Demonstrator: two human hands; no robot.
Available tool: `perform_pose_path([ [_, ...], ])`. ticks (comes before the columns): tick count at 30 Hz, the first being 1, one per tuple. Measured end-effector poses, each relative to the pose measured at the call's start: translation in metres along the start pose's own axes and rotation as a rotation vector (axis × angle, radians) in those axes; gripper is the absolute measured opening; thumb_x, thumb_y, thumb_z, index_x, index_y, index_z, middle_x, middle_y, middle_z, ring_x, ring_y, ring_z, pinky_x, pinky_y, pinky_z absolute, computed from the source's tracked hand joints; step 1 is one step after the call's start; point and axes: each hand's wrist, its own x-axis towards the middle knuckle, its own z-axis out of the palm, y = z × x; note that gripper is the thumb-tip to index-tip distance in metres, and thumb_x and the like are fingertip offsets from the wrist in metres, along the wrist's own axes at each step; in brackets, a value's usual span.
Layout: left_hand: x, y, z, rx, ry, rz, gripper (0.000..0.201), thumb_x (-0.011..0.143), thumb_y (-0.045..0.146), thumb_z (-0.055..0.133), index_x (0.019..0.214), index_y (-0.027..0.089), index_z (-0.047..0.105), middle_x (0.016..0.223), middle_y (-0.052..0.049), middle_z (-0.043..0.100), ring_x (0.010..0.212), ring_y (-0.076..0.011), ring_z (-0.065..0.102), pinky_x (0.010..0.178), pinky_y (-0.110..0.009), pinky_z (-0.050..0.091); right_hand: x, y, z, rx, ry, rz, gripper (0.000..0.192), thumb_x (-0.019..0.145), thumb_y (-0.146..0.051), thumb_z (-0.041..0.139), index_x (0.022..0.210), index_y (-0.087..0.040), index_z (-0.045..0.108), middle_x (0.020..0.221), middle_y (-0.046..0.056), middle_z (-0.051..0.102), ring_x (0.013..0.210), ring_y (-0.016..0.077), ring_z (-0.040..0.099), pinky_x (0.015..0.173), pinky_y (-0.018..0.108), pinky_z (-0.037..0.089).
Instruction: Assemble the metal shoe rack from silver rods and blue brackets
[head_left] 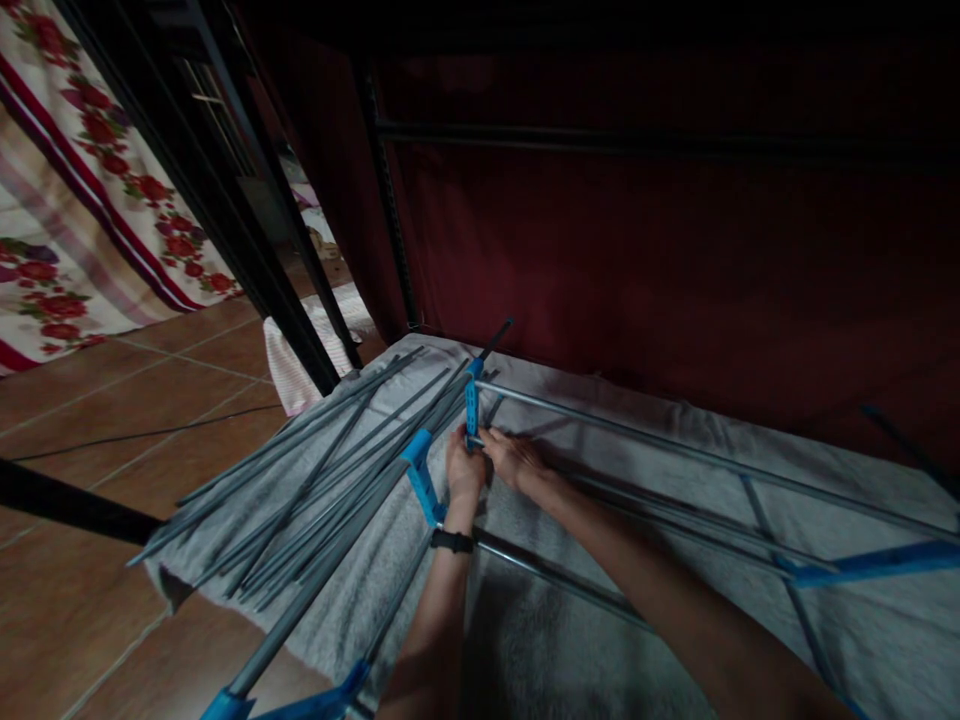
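My left hand (465,468), with a black band on its wrist, is closed around the lower end of an upright blue plastic connector (472,408). Close against it, my right hand (514,460) pinches a thin metal tube at the same lower end; the fingers partly cover the joint. A long grey tube (615,424) runs right from the connector's upper part. Nearer to me, a second blue connector (424,482) sits on a thick grey tube (315,585), beside my left wrist. Another shiny tube (540,570) passes beneath my forearms.
Several loose grey tubes (330,465) lie piled at the left on a grey blanket (570,640). More blue fittings (885,563) are at the right and bottom left. Black metal posts (262,270) stand at the left; a dark red cloth (637,270) hangs behind.
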Motion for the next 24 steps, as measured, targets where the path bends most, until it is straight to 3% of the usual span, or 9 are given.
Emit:
perform_pose_path([
  [5, 0.014, -0.003, 0.01, -0.088, -0.074, 0.016, 0.047, 0.072, 0.002, 0.048, 0.114, 0.015, 0.067, 0.117, -0.012, 0.073, 0.115, -0.0253, 0.066, 0.106, -0.043, 0.05, 0.0, -0.003, -0.003, -0.057, 0.032, 0.02, 0.045, 0.104, -0.025, 0.023, 0.138, -0.024, 0.051, 0.134, 0.009, 0.064, 0.107, 0.0212, 0.066, 0.093, 0.035, 0.05],
  [15, 0.02, -0.008, 0.009, -0.041, -0.089, 0.051, 0.041, 0.072, 0.002, 0.046, 0.104, 0.016, 0.067, 0.105, -0.01, 0.074, 0.107, -0.0228, 0.068, 0.1, -0.038, 0.053, 0.005, 0.004, -0.004, 0.005, 0.001, -0.035, 0.049, 0.104, -0.026, 0.025, 0.148, -0.024, 0.045, 0.128, 0.01, 0.069, 0.109, 0.0231, 0.067, 0.092, 0.035, 0.05],
  [20, 0.02, -0.01, 0.007, -0.032, -0.092, 0.077, 0.034, 0.076, 0.006, 0.049, 0.103, 0.017, 0.067, 0.107, -0.01, 0.074, 0.101, -0.0215, 0.069, 0.097, -0.036, 0.054, 0.005, 0.016, -0.002, 0.068, 0.0, -0.069, 0.053, 0.103, -0.029, 0.032, 0.155, -0.03, 0.038, 0.131, 0.006, 0.068, 0.114, 0.0229, 0.066, 0.096, 0.034, 0.05],
  [24, 0.018, -0.011, 0.005, -0.001, -0.086, 0.081, 0.031, 0.08, 0.01, 0.051, 0.106, 0.016, 0.066, 0.112, -0.012, 0.073, 0.108, -0.0239, 0.068, 0.102, -0.04, 0.051, 0.006, 0.023, 0.003, 0.102, 0.018, -0.082, 0.051, 0.103, -0.029, 0.034, 0.153, -0.03, 0.042, 0.133, 0.006, 0.067, 0.116, 0.0233, 0.065, 0.098, 0.036, 0.05],
])
